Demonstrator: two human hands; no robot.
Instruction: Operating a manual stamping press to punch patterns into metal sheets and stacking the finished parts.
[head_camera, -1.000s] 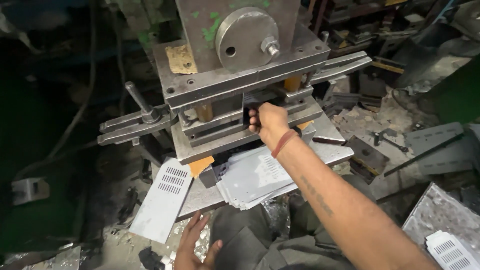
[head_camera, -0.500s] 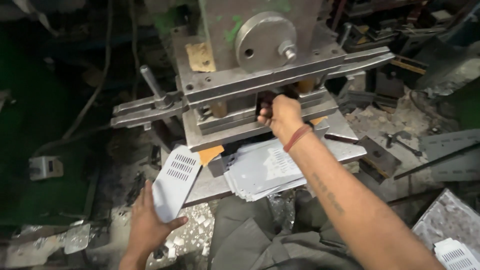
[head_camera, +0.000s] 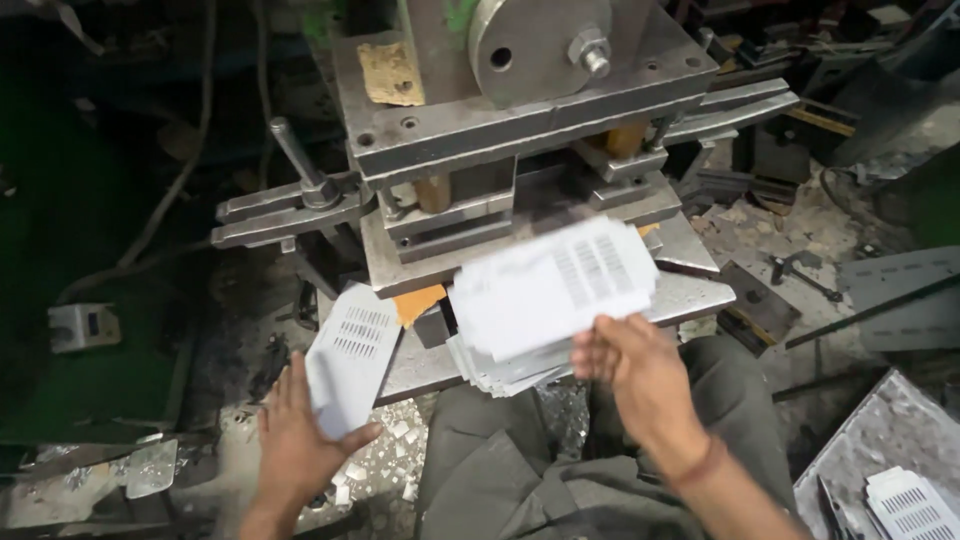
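Two hands: each clamped on a plate.
Left hand (head_camera: 300, 445): grips slotted plate (head_camera: 350, 355).
Right hand (head_camera: 635, 375): holds blurred plate (head_camera: 555, 285) over stack (head_camera: 500, 365), below press (head_camera: 520, 130).

— Where does the press (head_camera: 520, 130) stand?
— Behind both hands; the stack of sheets (head_camera: 500, 360) lies on its table (head_camera: 690, 295).
— And the slotted plates?
— One plate (head_camera: 350, 360) left of the stack, another (head_camera: 555, 285) above it.
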